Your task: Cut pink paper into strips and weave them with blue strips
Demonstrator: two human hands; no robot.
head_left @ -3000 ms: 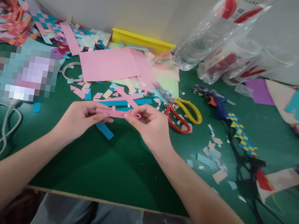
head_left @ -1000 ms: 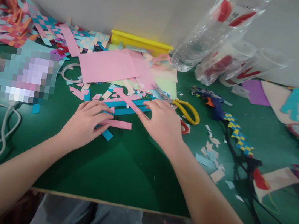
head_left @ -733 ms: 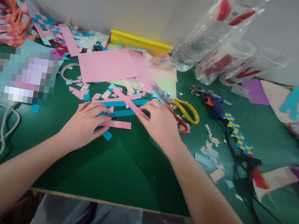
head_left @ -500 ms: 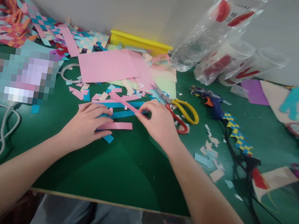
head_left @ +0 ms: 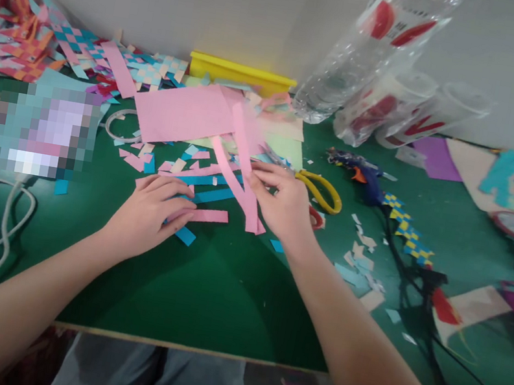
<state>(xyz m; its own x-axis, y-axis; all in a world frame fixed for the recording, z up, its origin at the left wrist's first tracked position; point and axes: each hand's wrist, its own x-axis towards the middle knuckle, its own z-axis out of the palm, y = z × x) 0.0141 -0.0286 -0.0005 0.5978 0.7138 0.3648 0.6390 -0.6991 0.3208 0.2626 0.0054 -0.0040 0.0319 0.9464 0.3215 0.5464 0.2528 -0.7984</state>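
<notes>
My left hand [head_left: 150, 209] rests on the table with bent fingers, gripping a small bundle of paper strips. A pink strip end [head_left: 211, 216] sticks out between its thumb and fingers, and blue strips [head_left: 212, 195] run out to the right. Much of the bundle is hidden under the palm. My right hand [head_left: 280, 200] pinches a long pink paper strip [head_left: 244, 141] between thumb and fingers. A second, bent pink strip [head_left: 226, 166] crosses it near the lower end. Scissors with yellow and red handles [head_left: 323, 190] lie behind my right hand, partly covered.
Pink paper sheets [head_left: 181, 113] and scraps lie behind the hands. A yellow box-like piece [head_left: 242, 74] stands by the wall. A glue gun [head_left: 363, 174], a plastic-wrapped stack of cups [head_left: 374, 48] and woven strips [head_left: 409, 228] are right. A white cable [head_left: 9, 230] lies left.
My right hand has moved slightly right and turned the long pink strip more upright. The second pink strip now shows below it. My left hand has stayed almost still.
</notes>
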